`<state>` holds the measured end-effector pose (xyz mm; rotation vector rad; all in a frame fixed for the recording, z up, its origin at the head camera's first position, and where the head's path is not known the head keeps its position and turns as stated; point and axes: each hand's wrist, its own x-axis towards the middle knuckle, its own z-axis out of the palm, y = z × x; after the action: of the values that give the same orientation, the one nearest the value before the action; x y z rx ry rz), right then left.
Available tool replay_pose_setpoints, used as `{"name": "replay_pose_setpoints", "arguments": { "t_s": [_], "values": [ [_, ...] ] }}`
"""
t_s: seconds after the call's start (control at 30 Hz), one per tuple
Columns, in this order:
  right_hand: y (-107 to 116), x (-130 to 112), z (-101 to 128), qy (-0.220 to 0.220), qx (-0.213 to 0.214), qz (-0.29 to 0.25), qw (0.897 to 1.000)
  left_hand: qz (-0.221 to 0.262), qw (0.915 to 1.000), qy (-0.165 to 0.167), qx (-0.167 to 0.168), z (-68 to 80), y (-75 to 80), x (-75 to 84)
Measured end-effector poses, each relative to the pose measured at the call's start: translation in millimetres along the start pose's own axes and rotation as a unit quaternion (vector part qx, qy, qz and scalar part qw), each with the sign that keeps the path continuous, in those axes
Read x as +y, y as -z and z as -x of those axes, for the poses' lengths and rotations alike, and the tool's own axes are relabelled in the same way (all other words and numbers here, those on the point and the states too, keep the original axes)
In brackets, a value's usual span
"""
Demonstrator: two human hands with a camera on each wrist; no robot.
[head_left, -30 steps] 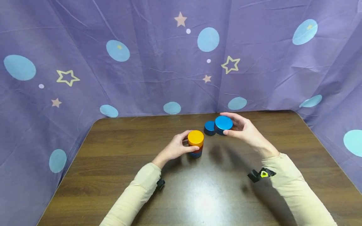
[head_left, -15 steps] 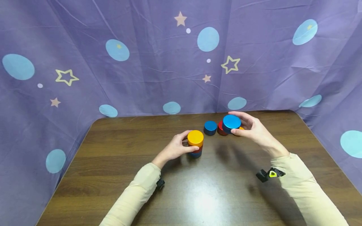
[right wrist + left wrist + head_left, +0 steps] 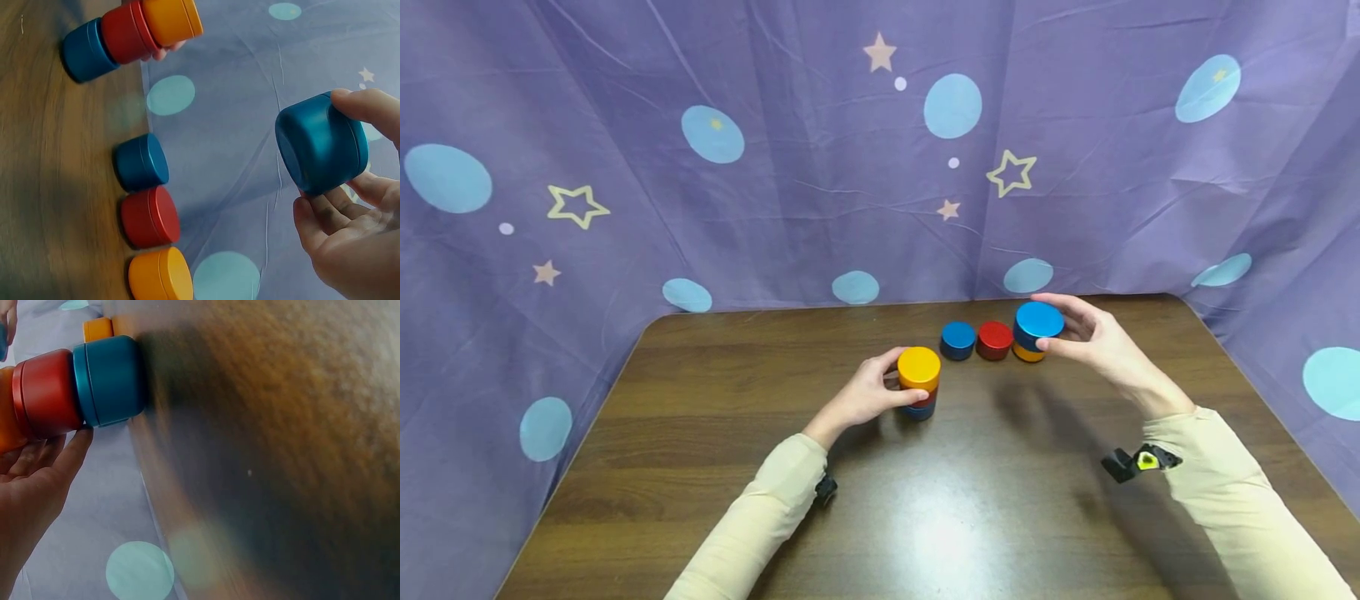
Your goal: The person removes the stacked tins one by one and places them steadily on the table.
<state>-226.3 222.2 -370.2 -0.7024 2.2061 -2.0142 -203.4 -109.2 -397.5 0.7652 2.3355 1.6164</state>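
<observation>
My right grip (image 3: 1093,337) holds a big blue tin (image 3: 1038,322) above the orange tin (image 3: 1028,354); my left grip (image 3: 868,392) hugs the finished stack (image 3: 919,383).

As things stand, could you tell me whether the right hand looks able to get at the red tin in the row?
Probably not freely: the right hand already grips a large blue tin held above the orange tin. The red tin sits uncovered just beside it, so the path looks clear once the fingers are free.
</observation>
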Motion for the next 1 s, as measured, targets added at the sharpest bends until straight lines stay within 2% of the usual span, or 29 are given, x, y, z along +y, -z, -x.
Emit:
{"name": "replay_pose_setpoints", "arguments": {
  "t_s": [0.6,1.0],
  "values": [
    [21.3,1.8,13.2,-0.043,0.036,0.055,0.997,-0.006,1.0000,0.004,-0.001,-0.2,-0.4,-0.1],
    [34.4,19.3,19.8,-0.062,0.047,0.076,0.994,0.002,1.0000,0.002,-0.003,-0.2,-0.3,-0.1]
  ]
}}
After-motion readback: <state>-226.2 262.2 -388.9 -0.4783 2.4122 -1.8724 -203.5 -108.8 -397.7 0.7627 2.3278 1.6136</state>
